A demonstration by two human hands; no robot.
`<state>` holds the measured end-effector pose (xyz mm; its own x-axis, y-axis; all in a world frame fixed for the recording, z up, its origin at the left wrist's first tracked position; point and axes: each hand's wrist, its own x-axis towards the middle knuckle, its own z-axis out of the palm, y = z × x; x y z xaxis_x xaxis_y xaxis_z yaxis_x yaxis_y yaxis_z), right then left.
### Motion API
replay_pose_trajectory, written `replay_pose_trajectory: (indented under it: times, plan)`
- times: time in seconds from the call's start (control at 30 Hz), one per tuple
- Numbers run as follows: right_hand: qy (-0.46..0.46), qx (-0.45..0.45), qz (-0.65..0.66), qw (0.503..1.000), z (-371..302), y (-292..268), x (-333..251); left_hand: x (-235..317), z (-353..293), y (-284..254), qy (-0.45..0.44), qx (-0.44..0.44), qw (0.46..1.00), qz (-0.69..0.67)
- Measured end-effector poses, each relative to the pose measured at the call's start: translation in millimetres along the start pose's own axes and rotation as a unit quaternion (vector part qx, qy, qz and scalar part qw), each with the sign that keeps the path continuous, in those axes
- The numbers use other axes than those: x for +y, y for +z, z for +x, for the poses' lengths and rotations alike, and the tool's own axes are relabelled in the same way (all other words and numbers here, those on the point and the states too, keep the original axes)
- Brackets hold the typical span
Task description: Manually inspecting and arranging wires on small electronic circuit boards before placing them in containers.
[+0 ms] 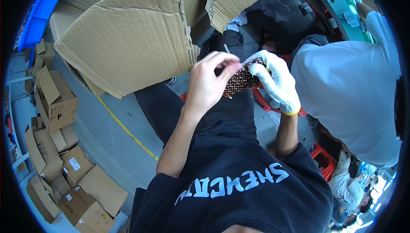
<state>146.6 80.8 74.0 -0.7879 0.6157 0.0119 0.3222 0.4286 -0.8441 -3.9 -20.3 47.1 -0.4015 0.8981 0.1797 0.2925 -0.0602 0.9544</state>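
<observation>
My right hand, in a white knitted glove with a yellow cuff, grips a piece covered in rows of dark, shiny copper-brown beads. Thin orange-brown strands show at its edges. Bare, my left hand is closed in a pinch at the upper left of the beaded piece, thumb and forefinger close to the gloved fingers. A short, pale, thin rod sticks up behind the left fingers; whether they hold it or a strand I cannot tell. Both hands are above my lap.
A large cardboard box with raised flaps stands ahead on the left. Several cartons are piled at the far left, past a yellow floor line. Close on my right sits a person in a white shirt, near a green workbench and a red stool.
</observation>
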Motion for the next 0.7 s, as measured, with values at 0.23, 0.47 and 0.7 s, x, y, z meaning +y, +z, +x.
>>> replay_pose_trajectory:
  times: [0.23,0.47,0.7]
  plan:
    - [0.045,-0.014,0.114,0.992,2.0,8.8,0.0,-8.3,-1.5,6.0,-0.044,0.007,0.999,0.030]
    - [-0.004,-0.019,0.014,1.000,2.9,10.8,4.5,-14.1,0.6,7.0,-0.094,-0.023,0.995,-0.016]
    - [0.057,0.018,0.109,0.992,0.0,1.0,15.3,-32.7,3.9,6.0,-0.077,0.041,0.992,-0.091]
